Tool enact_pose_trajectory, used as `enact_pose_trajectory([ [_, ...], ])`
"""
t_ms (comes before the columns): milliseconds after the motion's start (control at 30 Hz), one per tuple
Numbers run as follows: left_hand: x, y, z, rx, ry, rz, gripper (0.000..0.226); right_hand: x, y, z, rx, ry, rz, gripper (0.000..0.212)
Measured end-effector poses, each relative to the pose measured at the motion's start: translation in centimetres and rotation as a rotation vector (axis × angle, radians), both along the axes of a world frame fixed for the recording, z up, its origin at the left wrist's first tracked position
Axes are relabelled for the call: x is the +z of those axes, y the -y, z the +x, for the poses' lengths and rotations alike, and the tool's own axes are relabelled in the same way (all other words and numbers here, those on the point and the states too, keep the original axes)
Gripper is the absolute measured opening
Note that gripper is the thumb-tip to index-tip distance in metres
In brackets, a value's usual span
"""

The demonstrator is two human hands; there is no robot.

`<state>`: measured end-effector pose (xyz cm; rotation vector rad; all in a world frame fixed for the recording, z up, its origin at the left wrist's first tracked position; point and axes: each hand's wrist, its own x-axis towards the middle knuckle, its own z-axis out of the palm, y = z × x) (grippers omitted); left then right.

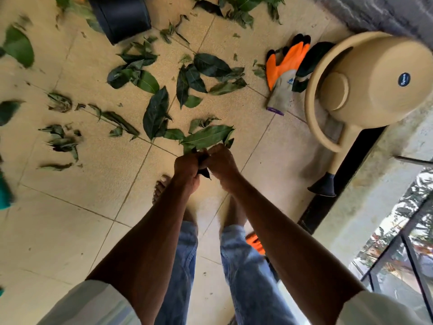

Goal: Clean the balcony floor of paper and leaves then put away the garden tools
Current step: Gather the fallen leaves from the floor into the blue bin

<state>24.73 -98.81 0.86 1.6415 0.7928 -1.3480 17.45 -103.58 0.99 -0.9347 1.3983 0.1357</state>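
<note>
Several green leaves (154,113) lie scattered over the beige tiled balcony floor (70,219) ahead of me. My left hand (187,164) and my right hand (221,161) are close together low over the floor, both gripping a bunch of leaves (206,137) whose tips fan out beyond the fingers. A dark leaf hangs below between the two hands. An orange and grey garden glove (284,71) lies on the floor at the right. Beside it stands a beige watering can (365,78) with a dark spout end (324,186).
A dark plant pot (121,17) lies at the top left among leaves. A second orange glove (254,242) shows behind my right leg. A low wall and a black railing (398,242) run along the right. A teal object (4,191) sits at the left edge.
</note>
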Motion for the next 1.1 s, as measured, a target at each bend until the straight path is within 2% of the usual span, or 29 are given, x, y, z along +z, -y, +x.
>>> enact_pose_trajectory([
  [67,-0.4,-1.1,0.9,0.121,0.030,-0.011,0.020,-0.1,1.2,-0.7,-0.066,0.072,0.139,0.041],
  [100,-0.7,-1.5,1.3,0.153,0.042,-0.019,0.019,-0.7,1.9,-1.6,-0.100,0.069,0.085,0.037],
  [133,-1.0,-2.1,1.5,0.171,0.048,-0.025,0.019,-1.8,2.3,-2.5,-0.073,0.013,-0.066,0.027],
  [200,-1.7,-2.9,1.6,0.168,0.047,-0.034,0.019,-3.9,3.0,-4.3,0.146,-0.223,-0.404,0.012],
  [233,-2.0,-3.0,1.4,0.166,0.047,-0.039,0.019,-4.7,3.1,-5.0,0.233,-0.328,-0.491,0.014],
  [300,-2.4,-3.1,0.7,0.157,0.057,-0.041,0.023,-6.0,2.6,-5.6,0.247,-0.385,-0.492,0.040],
  [400,-3.4,-3.1,-0.9,0.117,0.049,-0.019,0.024,-7.7,1.2,-4.9,0.341,-0.309,-0.531,0.086],
  [467,-4.0,-3.2,-1.7,0.091,0.021,0.000,0.018,-9.2,0.2,-4.1,0.456,-0.311,-0.624,0.093],
  [500,-4.2,-3.3,-1.9,0.081,0.006,-0.005,0.017,-9.8,-0.2,-3.8,0.519,-0.326,-0.681,0.089],
  [567,-4.6,-3.8,-1.9,0.052,-0.013,-0.021,0.014,-10.8,-0.6,-3.6,0.630,-0.340,-0.796,0.069],
  [667,-5.0,-4.9,-1.4,0.003,-0.012,-0.012,0.007,-11.5,-0.4,-4.4,0.660,-0.307,-0.923,0.037],
  [733,-5.0,-5.7,-0.8,-0.014,-0.001,-0.004,0.006,-11.1,-0.1,-5.2,0.577,-0.313,-0.904,0.031],
  [833,-4.7,-6.4,-0.1,-0.022,0.013,0.027,0.011,-9.5,0.2,-5.9,0.336,-0.374,-0.830,0.026],
  [967,-4.0,-6.9,0.4,0.009,-0.001,0.033,0.011,-7.5,-0.2,-6.1,0.041,-0.342,-0.635,0.036],
  [1000,-3.8,-7.0,0.5,0.018,-0.002,0.033,0.010,-7.1,-0.3,-6.0,0.018,-0.328,-0.617,0.028],
  [1067,-3.5,-7.0,0.8,0.039,0.003,0.032,0.011,-5.8,-0.6,-5.0,0.109,-0.319,-0.647,0.010],
  [1100,-3.4,-6.9,0.9,0.045,0.007,0.034,0.011,-5.5,-0.8,-4.4,0.145,-0.295,-0.660,0.008],
])
